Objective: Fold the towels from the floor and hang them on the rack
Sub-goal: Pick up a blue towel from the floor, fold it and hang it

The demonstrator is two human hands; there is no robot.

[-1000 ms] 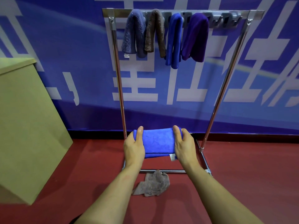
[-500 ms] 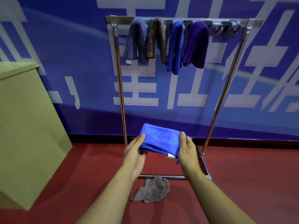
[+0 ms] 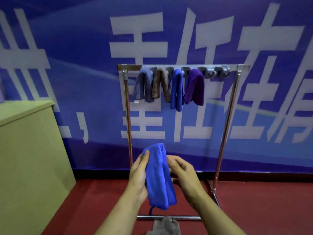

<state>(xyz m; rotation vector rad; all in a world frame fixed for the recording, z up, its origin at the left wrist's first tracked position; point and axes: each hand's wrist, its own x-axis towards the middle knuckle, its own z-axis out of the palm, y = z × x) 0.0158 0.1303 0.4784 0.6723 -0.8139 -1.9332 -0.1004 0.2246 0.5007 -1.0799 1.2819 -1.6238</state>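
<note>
A folded bright blue towel (image 3: 159, 175) hangs doubled over between my hands, its fold at the top. My left hand (image 3: 138, 175) grips its left side, thumb on the upper corner. My right hand (image 3: 183, 173) is at the towel's right edge, fingers curled loosely; whether it holds the cloth is unclear. The metal rack (image 3: 227, 126) stands in front, its top bar (image 3: 240, 67) bearing several hung towels: grey-blue (image 3: 143, 85), brown (image 3: 161, 83), blue (image 3: 177, 89) and purple (image 3: 194, 87). A crumpled grey-brown towel (image 3: 165, 227) lies on the red floor below the rack's base bar.
Empty hooks (image 3: 214, 72) occupy the right part of the rack's top bar. A tan wooden cabinet (image 3: 28, 158) stands at the left. A blue banner wall (image 3: 76, 65) rises close behind the rack. Red floor (image 3: 262, 209) stretches to the right.
The blue towel went from held flat and wide between both hands to folded once more and upright. My view tilted up and the rack now sits lower in frame.
</note>
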